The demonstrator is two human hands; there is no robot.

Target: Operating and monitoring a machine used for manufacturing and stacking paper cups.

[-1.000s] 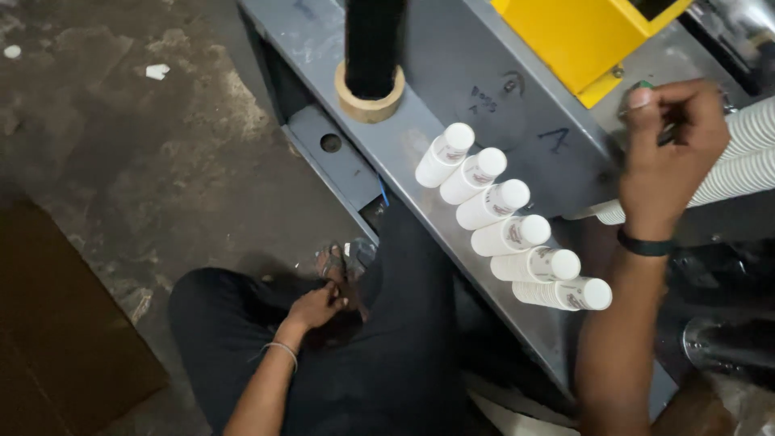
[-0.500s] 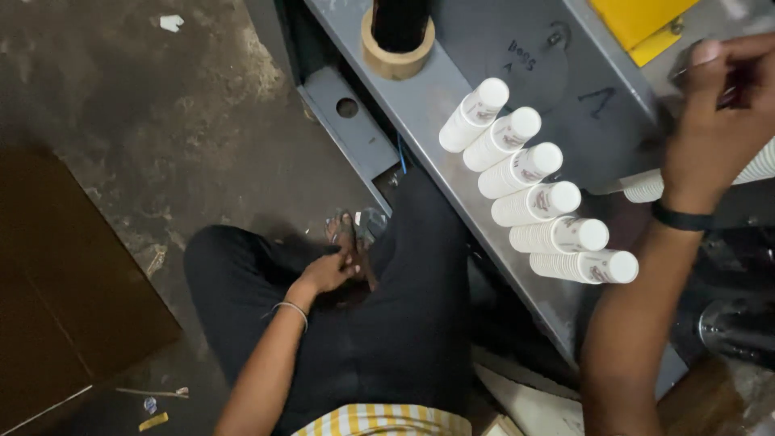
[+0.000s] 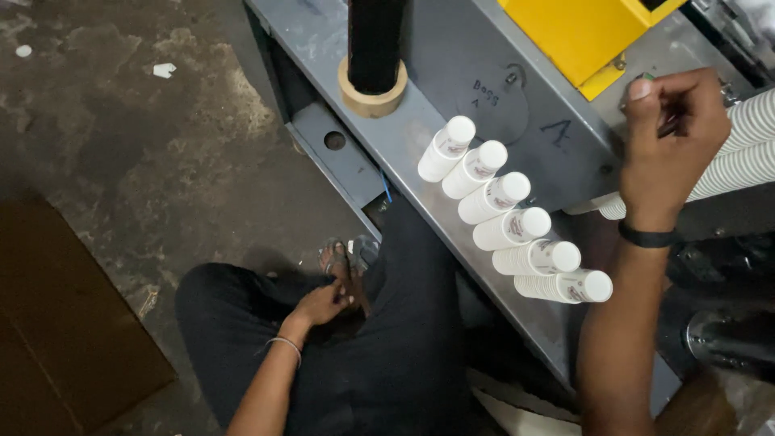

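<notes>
My left hand [image 3: 324, 303] rests low on my crossed leg, its fingers lying loosely on my foot in a sandal [image 3: 349, 257]. My right hand [image 3: 670, 137] is raised over the grey machine table [image 3: 404, 153], fingers curled shut with the thumb up, next to long lying stacks of white paper cups [image 3: 747, 149]. Whether something thin is pinched in it is unclear. Several short stacks of white paper cups [image 3: 511, 206] lie side by side in a row along the table's ledge, left of my right forearm.
A black roll on a tan cardboard core [image 3: 374, 77] stands at the table's far end. A yellow housing [image 3: 581, 32] sits behind my right hand. Brown cardboard [image 3: 56, 323] lies on the stained concrete floor at left. Dark metal machine parts [image 3: 722, 339] are at right.
The view has swung slightly. My left hand stays at the sandal and foot, and my right hand stays raised and closed beside the long cup stacks.
</notes>
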